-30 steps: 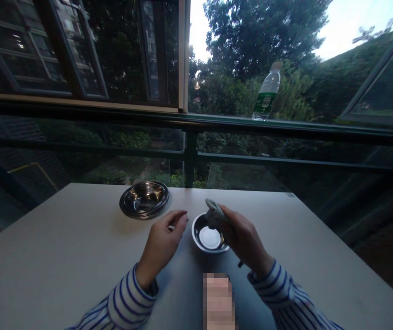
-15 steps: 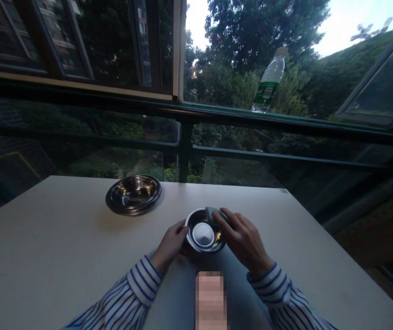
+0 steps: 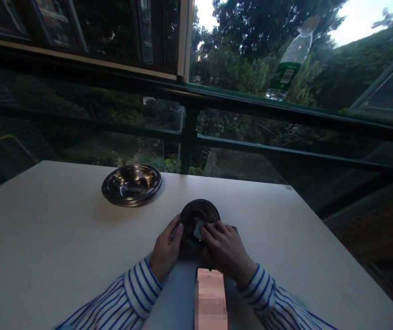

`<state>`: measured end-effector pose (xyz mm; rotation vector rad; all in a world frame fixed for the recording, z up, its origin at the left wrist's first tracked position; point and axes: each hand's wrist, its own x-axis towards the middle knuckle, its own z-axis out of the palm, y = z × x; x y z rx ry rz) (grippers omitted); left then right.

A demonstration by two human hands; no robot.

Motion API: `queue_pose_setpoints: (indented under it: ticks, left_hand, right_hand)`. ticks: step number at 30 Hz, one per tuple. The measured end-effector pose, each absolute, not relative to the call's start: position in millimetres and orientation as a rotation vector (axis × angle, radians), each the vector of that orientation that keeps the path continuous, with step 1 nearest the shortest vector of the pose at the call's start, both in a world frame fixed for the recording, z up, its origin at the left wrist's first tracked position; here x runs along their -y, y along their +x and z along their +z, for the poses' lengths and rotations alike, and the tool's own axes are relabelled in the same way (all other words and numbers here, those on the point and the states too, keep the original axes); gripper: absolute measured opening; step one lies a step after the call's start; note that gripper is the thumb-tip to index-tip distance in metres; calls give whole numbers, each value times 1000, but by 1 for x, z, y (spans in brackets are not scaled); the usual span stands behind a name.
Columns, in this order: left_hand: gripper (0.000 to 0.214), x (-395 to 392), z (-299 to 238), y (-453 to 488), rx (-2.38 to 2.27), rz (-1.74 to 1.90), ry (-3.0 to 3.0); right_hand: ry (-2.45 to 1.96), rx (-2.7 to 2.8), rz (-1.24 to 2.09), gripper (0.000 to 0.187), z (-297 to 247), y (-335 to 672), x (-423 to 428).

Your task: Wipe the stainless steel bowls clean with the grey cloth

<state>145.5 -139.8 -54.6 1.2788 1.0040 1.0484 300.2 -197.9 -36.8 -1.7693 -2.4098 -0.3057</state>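
Note:
My left hand (image 3: 167,247) grips the left side of a small stainless steel bowl (image 3: 191,214), with the thumb at its rim. The bowl's inside looks dark and is tilted towards me. Bunched in my right hand (image 3: 229,250) is a grey-green cloth (image 3: 198,230), pressed against the inner side of the bowl. The right fingers cover part of the cloth and the bowl's right edge. Just below the bowl a phone (image 3: 211,286) lies on the table, its screen lit pinkish and partly pixelated.
On the white table (image 3: 62,247), a stack of steel bowls (image 3: 124,201) stands at the back left. Beyond the table's far edge runs a dark green railing (image 3: 237,98). A plastic bottle with a green label (image 3: 287,71) stands on it, at the window opening.
The bowl has tilted, and its bright inside has turned dark. My right hand has moved the cloth from the far right rim down and left into the bowl. The view has shifted slightly.

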Motion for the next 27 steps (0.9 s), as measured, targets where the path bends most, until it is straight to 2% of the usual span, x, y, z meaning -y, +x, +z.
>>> queue_pose_setpoints:
  ticks: [5, 12, 15, 22, 27]
  left_hand:
    - [41, 143, -60, 144, -1067, 1026, 1324]
    - [41, 140, -61, 144, -1088, 1008, 1275]
    - [40, 138, -60, 142, -1075, 1012, 1264]
    - [42, 134, -66, 140, -1099, 1008, 1250]
    - [40, 135, -65, 143, -1131, 1014, 1256]
  right_hand:
    - [-1766, 2420, 31, 27, -29, 290, 199]
    - [-1471, 2209, 490, 21, -24, 276, 178]
    - [-1449, 2186, 448, 23, -26, 271, 176]
    - [-1719, 2509, 22, 32, -27, 286, 192]
    - [-1610, 2467, 162, 21, -26, 278, 178]
